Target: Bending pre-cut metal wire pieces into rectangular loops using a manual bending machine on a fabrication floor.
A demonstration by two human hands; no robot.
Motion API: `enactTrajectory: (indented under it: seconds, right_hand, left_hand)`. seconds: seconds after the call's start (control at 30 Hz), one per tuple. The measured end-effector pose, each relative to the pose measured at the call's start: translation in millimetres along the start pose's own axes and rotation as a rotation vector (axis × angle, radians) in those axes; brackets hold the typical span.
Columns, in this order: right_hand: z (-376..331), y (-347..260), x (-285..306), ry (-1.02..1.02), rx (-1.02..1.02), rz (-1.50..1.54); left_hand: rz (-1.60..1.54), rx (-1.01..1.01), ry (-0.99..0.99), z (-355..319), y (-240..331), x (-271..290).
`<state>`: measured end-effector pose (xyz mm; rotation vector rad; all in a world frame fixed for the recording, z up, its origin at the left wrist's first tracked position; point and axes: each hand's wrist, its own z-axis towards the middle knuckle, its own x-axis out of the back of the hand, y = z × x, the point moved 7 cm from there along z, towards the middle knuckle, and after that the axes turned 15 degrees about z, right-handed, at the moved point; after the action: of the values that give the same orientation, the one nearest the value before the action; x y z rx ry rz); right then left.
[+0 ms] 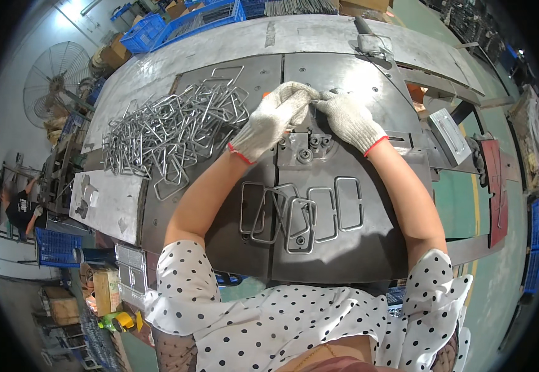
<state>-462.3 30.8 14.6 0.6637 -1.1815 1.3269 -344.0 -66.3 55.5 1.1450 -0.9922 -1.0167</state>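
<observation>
My left hand (pixel 277 118), in a white knitted glove with a red cuff, is closed above the steel bench top, its fingers curled inward. Beside it my right hand (pixel 349 119), gloved alike, has its fingertips pinched together, almost touching the left glove. Whatever the two hands hold is hidden by the gloves. Just below them a bolted metal fixture (pixel 304 153) is set on the bench. Nearer to me lie several bent wire frames, among them a rounded rectangular frame (pixel 301 224) overlapping others and a separate wire frame (pixel 360 204) at the right.
A tangled heap of wire frames (pixel 176 127) covers the bench's left side. Blue crates (pixel 198 23) stand beyond the far edge. A metal box (pixel 449 137) sits to the right. A large fan (pixel 55 84) and another person (pixel 21 209) are at far left.
</observation>
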Motion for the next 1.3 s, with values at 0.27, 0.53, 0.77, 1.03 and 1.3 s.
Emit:
enactTrajectory:
  seconds: [0.27,0.53,0.77,1.03,1.3]
  right_hand:
    - [-2.5,-2.4,7.8,-0.014,-0.014,0.067]
    - [-2.1,-7.2,10.3,-0.039,-0.028,0.062]
    - [-3.0,-6.9,12.0,-0.009,-0.011,0.110]
    - [-1.9,-6.3,11.8,0.005,0.019,0.121]
    - [-2.4,-8.3,14.5,-0.038,-0.045,0.077]
  left_hand:
    - [0.006,-0.009,-0.026,-0.9,0.6,-0.2]
    - [0.014,-0.018,-0.049,-4.7,4.2,-0.3]
    - [0.082,-0.016,-0.027,-3.7,1.6,0.5]
    - [0.095,-0.017,-0.011,-3.2,-1.1,1.8]
    - [0.128,-0.007,-0.007,-3.8,1.7,0.0]
